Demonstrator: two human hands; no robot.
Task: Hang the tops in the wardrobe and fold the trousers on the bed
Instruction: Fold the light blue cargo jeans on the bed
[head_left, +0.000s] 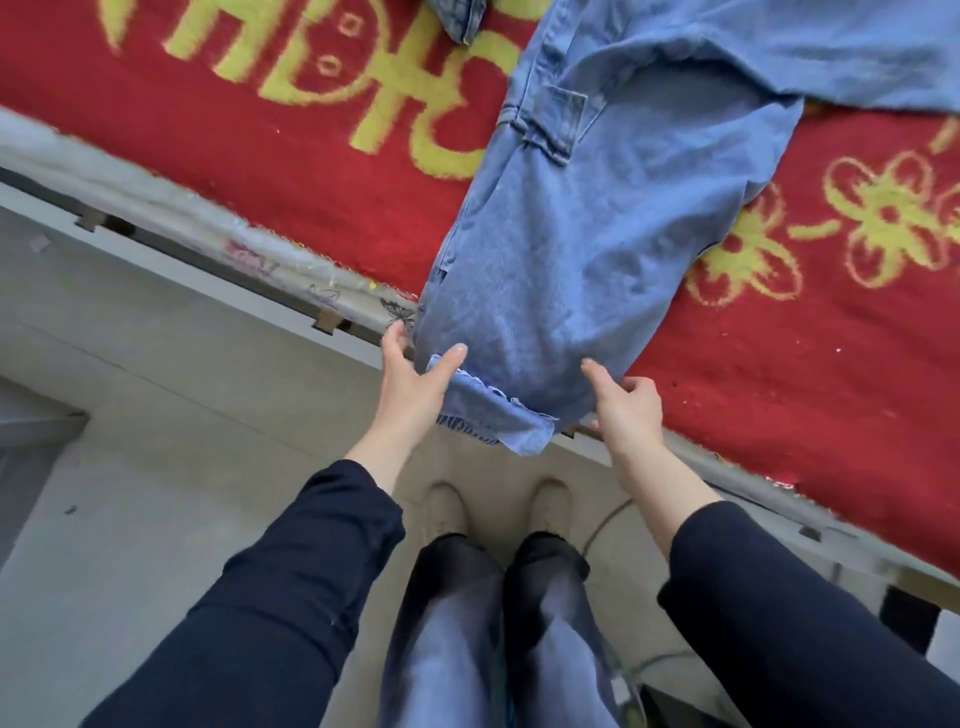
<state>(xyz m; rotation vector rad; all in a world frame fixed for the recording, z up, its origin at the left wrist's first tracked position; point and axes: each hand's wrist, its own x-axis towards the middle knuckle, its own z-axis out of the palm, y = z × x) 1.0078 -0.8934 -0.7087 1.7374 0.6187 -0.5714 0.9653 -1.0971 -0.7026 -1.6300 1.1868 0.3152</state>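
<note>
At the near edge of the bed (260, 171), on its red blanket with yellow patterns, lies one pair of blue denim trousers (571, 249). Their long axis runs from the hem (493, 415), which hangs over the bed edge toward the person, away and up to the right. The leg lies flat, and a belt loop shows farther up.

The left grip (415, 384) grasps the leg's left edge, thumb over the turned-up hem and fingers on its outer side. The right grip (628, 410) touches the leg's right edge with curled fingers; I cannot tell whether it grasps the cloth.

One darker denim piece (460, 18) shows at the top. Two pale shoes (444, 506) stand on the floor (156, 415).
</note>
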